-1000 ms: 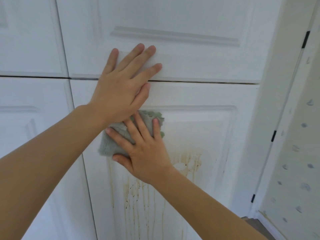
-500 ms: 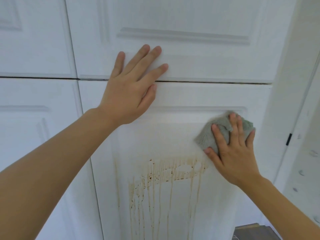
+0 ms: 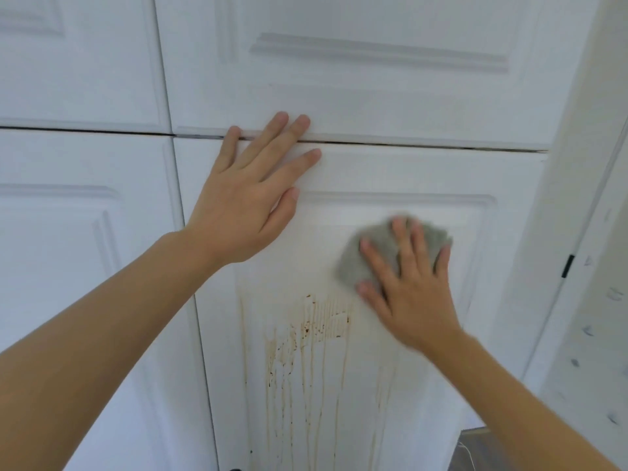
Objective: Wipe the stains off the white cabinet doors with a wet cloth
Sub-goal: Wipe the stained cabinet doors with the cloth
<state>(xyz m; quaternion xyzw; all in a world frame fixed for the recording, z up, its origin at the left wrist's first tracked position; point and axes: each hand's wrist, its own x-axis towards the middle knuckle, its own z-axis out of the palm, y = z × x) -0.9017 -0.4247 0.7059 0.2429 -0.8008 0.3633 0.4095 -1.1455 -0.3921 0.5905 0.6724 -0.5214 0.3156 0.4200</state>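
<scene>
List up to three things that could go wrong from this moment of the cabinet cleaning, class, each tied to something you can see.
1. The grey cloth under the right hand sits above the brown stains; it may smear them wider.
2. Water may run down and lengthen the drip streaks.
3. The left hand presses across the seam between doors; fingertips could get pinched if a door shifts.

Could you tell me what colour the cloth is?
Grey-green, the cloth, in the head view.
</scene>
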